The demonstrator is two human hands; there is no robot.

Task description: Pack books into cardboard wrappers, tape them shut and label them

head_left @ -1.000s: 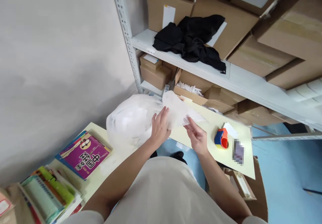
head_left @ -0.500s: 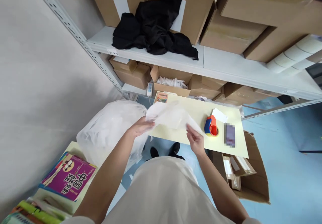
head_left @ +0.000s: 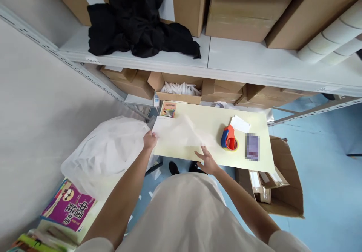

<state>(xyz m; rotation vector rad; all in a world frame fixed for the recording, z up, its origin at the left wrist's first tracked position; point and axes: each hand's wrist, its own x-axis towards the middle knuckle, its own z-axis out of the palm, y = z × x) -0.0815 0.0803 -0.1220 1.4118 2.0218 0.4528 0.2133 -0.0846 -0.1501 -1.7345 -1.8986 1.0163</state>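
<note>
Head view: white sheet [head_left: 178,133] over table [head_left: 209,113], left edge pinched in left hand [head_left: 149,140], thumb on top; right hand [head_left: 208,162] fingers spread, gripping nothing, one tip at sheet's near edge, contact unclear.

We have the tape dispenser [head_left: 230,132] on the counter [head_left: 209,112], right of the sheet [head_left: 178,133]; shelves [head_left: 254,63] stand behind, an open carton [head_left: 294,191] (smaller boxes [head_left: 256,180] inside) to the right.
</note>
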